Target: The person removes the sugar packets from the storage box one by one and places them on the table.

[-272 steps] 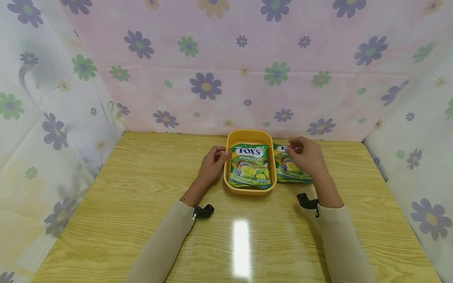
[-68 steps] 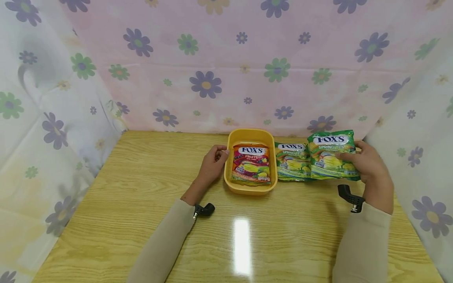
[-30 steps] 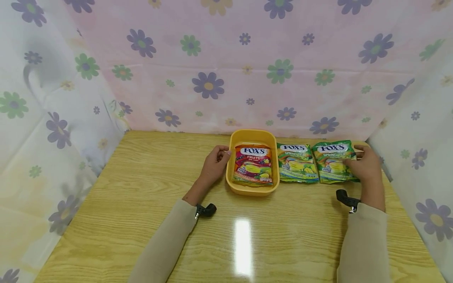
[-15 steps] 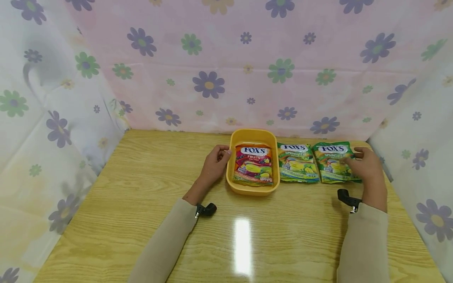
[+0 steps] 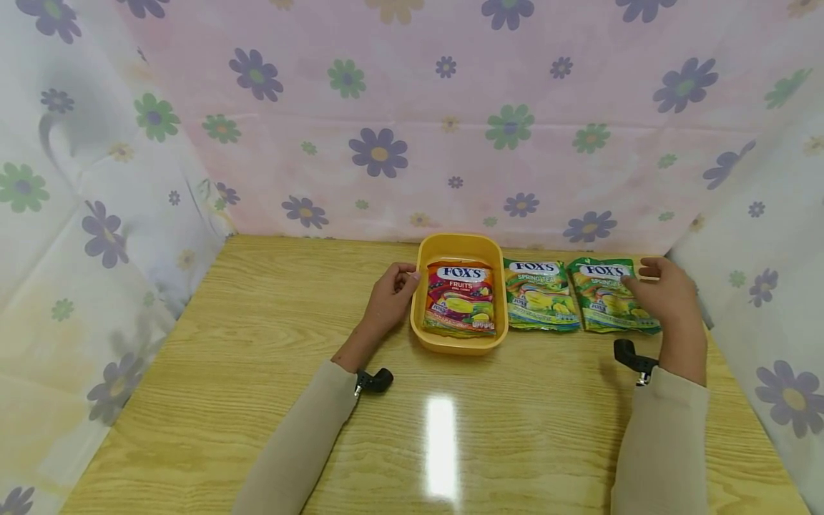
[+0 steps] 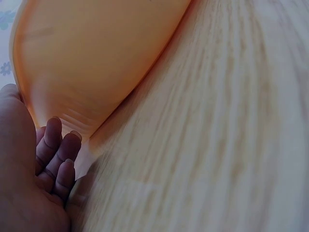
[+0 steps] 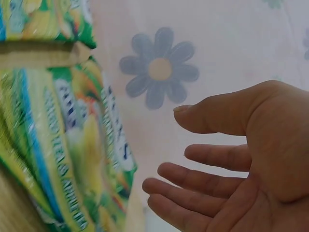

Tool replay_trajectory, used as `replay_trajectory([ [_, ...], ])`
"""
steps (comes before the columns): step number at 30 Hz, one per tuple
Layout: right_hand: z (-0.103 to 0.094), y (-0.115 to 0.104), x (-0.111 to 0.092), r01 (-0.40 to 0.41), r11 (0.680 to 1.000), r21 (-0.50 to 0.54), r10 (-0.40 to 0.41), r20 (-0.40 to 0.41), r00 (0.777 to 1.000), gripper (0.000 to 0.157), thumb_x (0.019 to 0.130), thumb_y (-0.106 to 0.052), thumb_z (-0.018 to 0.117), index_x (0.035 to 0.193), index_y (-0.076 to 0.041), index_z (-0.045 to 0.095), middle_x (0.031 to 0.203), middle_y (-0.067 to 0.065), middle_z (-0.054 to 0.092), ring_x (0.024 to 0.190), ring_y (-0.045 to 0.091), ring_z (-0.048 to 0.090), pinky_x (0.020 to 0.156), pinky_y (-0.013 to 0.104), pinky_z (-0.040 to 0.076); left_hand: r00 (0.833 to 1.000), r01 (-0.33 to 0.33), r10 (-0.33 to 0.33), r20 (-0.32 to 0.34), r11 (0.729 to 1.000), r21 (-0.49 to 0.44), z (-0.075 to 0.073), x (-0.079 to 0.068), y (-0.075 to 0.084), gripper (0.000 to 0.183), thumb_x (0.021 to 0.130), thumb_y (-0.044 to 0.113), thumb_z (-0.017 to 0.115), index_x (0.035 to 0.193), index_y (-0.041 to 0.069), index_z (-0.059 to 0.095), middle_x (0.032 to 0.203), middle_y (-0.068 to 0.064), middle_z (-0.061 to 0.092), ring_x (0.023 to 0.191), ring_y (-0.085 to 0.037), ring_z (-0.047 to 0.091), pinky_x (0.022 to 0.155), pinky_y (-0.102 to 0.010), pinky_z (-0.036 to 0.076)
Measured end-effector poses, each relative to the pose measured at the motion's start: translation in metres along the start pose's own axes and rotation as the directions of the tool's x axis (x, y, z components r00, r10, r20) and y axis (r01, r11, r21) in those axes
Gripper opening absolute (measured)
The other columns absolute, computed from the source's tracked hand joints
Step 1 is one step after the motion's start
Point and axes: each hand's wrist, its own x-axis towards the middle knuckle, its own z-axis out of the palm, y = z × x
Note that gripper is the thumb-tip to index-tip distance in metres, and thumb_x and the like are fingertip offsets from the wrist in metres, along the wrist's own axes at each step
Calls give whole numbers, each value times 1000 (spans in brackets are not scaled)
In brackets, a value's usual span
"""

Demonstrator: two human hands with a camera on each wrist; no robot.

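Observation:
In the head view my left hand point(image 5: 389, 297) holds the left wall of a yellow plastic tub point(image 5: 458, 347), thumb at the rim. The left wrist view shows curled fingers point(image 6: 66, 145) against the tub's outer wall point(image 6: 96, 58). A red and orange candy bag point(image 5: 460, 300) marked Fox's Fruits lies inside. To the tub's right, two green Fox's Spring Tea bags lie side by side: the inner bag point(image 5: 541, 297) and the outer bag point(image 5: 605, 304). My right hand point(image 5: 669, 293) hovers at the outer bag's right side, its fingers apart with nothing between them in the right wrist view.
All stands near the back edge of a wood-grain table point(image 5: 290, 322). Flowered cloth point(image 5: 412, 143) hangs behind and on both sides. A black wrist camera point(image 5: 375, 380) juts from the left forearm, another camera point(image 5: 632, 357) from the right.
A green bag left the tub, uncovering the red one, and was set down to the right of the other green bag. My right hand has just let go of it. The left hand stayed at the tub.

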Motion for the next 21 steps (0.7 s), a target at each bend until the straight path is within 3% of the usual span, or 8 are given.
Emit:
replay_trajectory([
  [8, 0, -26, -9, 58, 998, 10, -57, -76, 995, 69, 111, -34, 51, 162, 7, 29, 151, 39, 46, 138, 59, 46, 102, 70, 45, 1000, -7, 7, 0, 1000, -8, 0, 1, -1, 37, 111, 41, 56, 134, 12, 62, 103, -8, 67, 86, -20, 58, 79, -32, 47],
  [21, 20, -63, -14, 192, 979, 70, -184, -103, 977, 61, 110, -28, 55, 159, 4, 39, 144, 33, 56, 131, 54, 56, 99, 66, 49, 1000, -12, 12, 0, 1000, -6, 0, 0, -2, 37, 112, 41, 56, 134, 12, 62, 103, -8, 68, 86, -21, 58, 79, -34, 47],
])
